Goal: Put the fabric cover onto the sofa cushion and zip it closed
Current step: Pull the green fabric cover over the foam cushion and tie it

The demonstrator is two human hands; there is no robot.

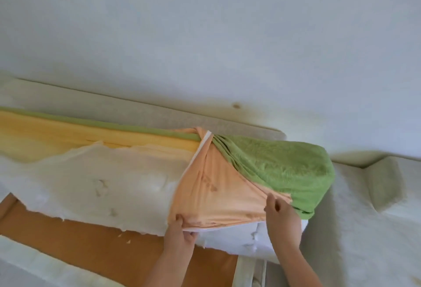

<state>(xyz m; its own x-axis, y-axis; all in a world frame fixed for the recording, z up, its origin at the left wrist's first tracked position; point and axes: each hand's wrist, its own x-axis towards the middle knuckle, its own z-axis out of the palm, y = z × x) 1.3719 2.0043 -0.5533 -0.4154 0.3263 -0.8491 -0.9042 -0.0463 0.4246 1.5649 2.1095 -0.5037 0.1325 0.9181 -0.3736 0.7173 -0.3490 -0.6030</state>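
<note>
Long sofa cushion [95, 186] lies across sofa frame [364, 229], white wadding over yellow foam. Green fabric cover [284, 168], peach lining turned out, sits over cushion's right end only. Left hand [182, 229] pinches cover's lower edge. Right hand [281, 214] grips cover edge near green part, fingers curled.

1 cushion [114, 186], 1 cover [284, 163], 1 sofa [364, 218] — 2 hands: L [182, 229], R [282, 214].
</note>
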